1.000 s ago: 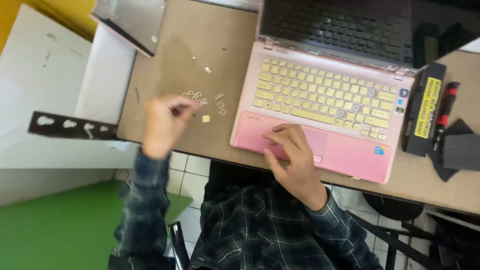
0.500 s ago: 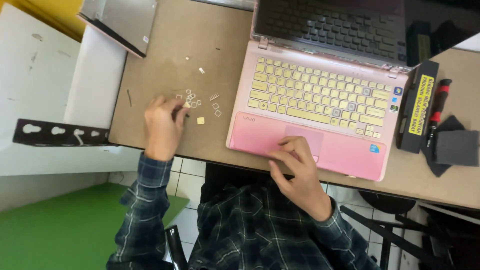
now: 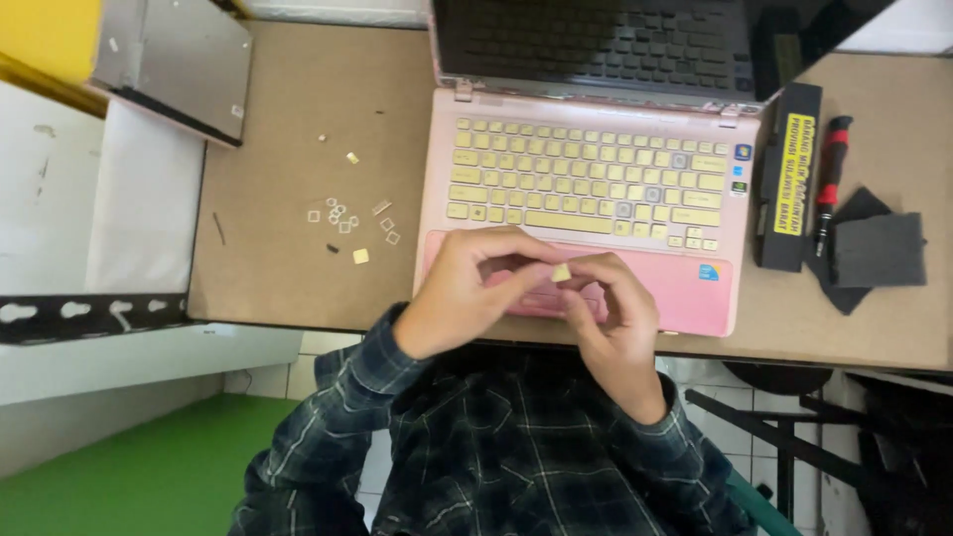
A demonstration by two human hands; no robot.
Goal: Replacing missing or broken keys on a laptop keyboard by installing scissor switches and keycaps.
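Keycap (image 3: pixel 562 272), small and cream, pinched between left hand (image 3: pixel 467 293) and right hand (image 3: pixel 613 313) over the pink laptop (image 3: pixel 695 288) at the surface's near edge.

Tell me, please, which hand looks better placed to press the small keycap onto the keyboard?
Probably the right hand: its fingertips pinch the keycap, just below the pink laptop's keyboard. The left hand only steadies it from the side.

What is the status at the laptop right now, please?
Left hand and right hand together over the pink laptop, pinching a small keycap. Loose key parts on table, left. Nothing blocking.
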